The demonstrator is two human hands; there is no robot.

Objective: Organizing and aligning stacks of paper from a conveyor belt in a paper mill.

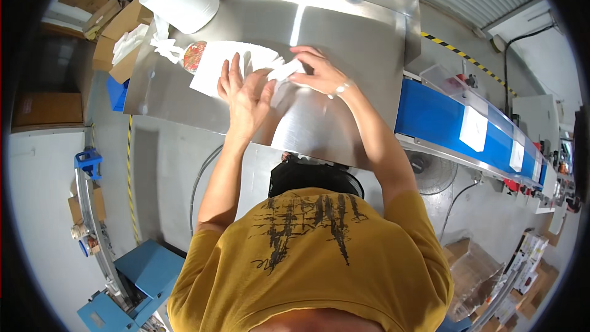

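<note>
Several white sheets or flat packets (pixel 212 74) lie overlapped on the steel table; I cannot tell which they are. My left hand (pixel 247 95) rests over their near side, its fingers spread and touching them. At their right end, my right hand (pixel 321 75) has its thumb and fingers around a folded white piece (pixel 286 71). A round red patterned item (pixel 195 56) shows at the left end of the white pile. Behind it stands a large white paper roll (pixel 187 1), with a torn, crumpled strip (pixel 167 48) hanging down to the table.
The steel table (pixel 362 31) has a raised back edge. To the right runs a blue conveyor belt (pixel 430 110) carrying white flat pieces (pixel 474 128). An open cardboard box (pixel 123 40) and a blue bin (pixel 116 93) sit left. A fan (pixel 433 172) stands beneath the conveyor.
</note>
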